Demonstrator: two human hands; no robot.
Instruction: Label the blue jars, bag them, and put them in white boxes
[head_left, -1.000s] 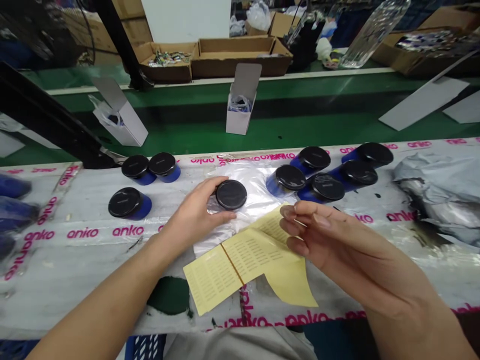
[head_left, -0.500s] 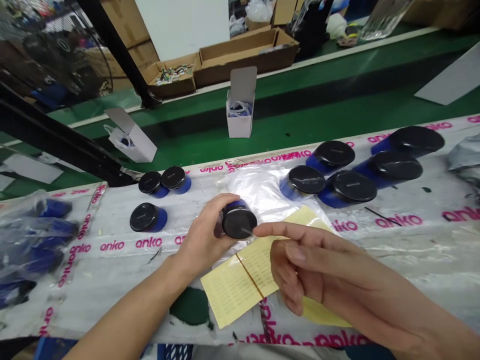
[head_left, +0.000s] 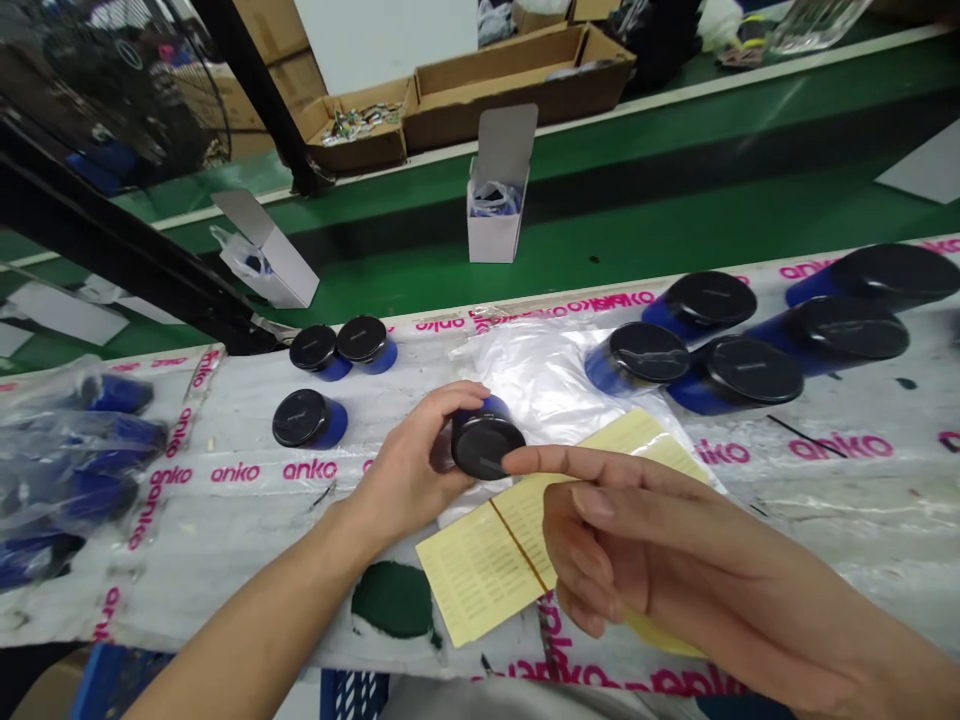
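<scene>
Now the black-lidded blue jar [head_left: 489, 442] sits tilted between my left thumb and fingers [head_left: 424, 455], above the white plastic [head_left: 551, 375]; my right hand [head_left: 645, 540] extends its index finger against the lid, other fingers curled.

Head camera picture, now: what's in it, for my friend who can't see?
The left hand holds a blue container with a round black lid; the right hand reaches a fingertip to it. Yellow printed paper lies nearby, between similar containers.
</scene>
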